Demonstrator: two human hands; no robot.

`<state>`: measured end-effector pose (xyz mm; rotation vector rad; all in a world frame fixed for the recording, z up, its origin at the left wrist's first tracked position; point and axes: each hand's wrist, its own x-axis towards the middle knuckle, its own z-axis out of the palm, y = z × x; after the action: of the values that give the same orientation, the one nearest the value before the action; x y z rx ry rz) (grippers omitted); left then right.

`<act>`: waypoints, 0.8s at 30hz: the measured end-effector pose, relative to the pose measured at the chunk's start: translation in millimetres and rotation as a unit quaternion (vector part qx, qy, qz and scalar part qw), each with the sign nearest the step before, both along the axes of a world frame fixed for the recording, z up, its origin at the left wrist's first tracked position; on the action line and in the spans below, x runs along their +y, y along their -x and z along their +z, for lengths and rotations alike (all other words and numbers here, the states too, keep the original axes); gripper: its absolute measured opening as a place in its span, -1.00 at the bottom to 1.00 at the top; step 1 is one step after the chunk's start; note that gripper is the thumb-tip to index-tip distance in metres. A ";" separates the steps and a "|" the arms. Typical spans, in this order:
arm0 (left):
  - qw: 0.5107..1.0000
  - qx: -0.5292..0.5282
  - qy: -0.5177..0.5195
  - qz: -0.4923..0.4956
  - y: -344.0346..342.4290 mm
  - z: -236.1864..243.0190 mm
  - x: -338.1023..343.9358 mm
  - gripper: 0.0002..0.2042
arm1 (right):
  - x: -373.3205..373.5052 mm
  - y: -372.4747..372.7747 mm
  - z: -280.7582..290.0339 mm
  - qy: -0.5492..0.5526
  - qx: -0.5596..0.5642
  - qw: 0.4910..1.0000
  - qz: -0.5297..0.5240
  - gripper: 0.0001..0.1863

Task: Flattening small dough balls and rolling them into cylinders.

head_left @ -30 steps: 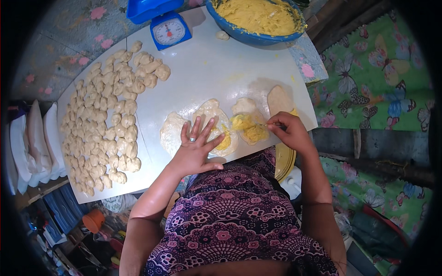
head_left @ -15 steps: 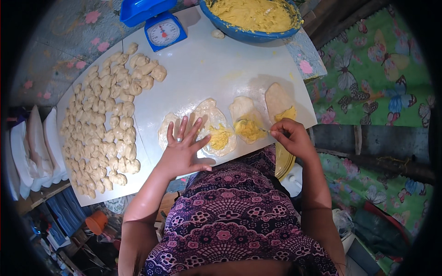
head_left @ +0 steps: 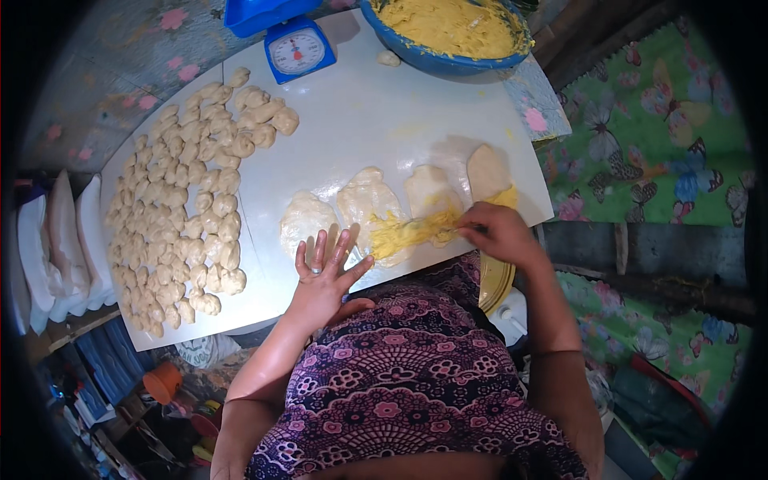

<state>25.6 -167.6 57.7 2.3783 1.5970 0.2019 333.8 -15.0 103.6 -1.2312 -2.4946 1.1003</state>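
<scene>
My left hand [head_left: 329,276] has its fingers spread at the board's front edge, just below the leftmost flattened dough piece [head_left: 306,213]. My right hand [head_left: 500,238] pinches a thin utensil, mostly hidden, in yellow filling [head_left: 432,228] on the third flattened piece [head_left: 426,183]. The second piece [head_left: 365,191] bears more yellow filling [head_left: 388,240] along its lower part. The rightmost piece [head_left: 488,168] has filling at its lower end. Many small dough lumps [head_left: 176,208] lie in rows on the left of the white board [head_left: 360,104].
A blue scale [head_left: 298,54] and a large blue bowl [head_left: 448,32] of yellow filling stand at the back, a small lump [head_left: 388,58] between them. Folded white items [head_left: 68,248] fill a shelf on the left. Green butterfly-printed fabric [head_left: 640,136] hangs on the right.
My left hand has moved down from over the second piece toward the front edge. My right hand remains at the right pieces. The filling on the second piece has spread wider.
</scene>
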 end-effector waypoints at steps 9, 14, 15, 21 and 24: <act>0.998 0.033 -0.022 0.046 -11.7 -4.9 8.9 -0.31 | 6.9 8.7 14.5 -0.045 -0.027 0.997 0.060 -0.89; 0.995 0.001 -0.017 0.099 -7.3 2.5 14.8 -0.28 | 20.4 17.5 30.2 -0.018 -0.053 0.998 0.035 -0.89; 0.995 0.001 -0.018 0.100 -4.6 5.9 17.1 -0.28 | 22.0 26.9 27.4 0.021 -0.027 0.998 0.046 -0.89; 0.972 -0.131 -0.038 0.192 33.0 20.0 11.6 -0.22 | 14.0 100.3 -8.6 0.013 0.089 0.993 0.072 -0.87; 0.970 -0.150 -0.020 0.191 43.0 18.5 5.9 -0.23 | 15.6 117.1 0.5 0.032 0.047 0.992 0.114 -0.87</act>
<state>-17.4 -161.7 76.2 1.9268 1.8887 0.6415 216.6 0.6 104.2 -0.9001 -2.5948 1.2668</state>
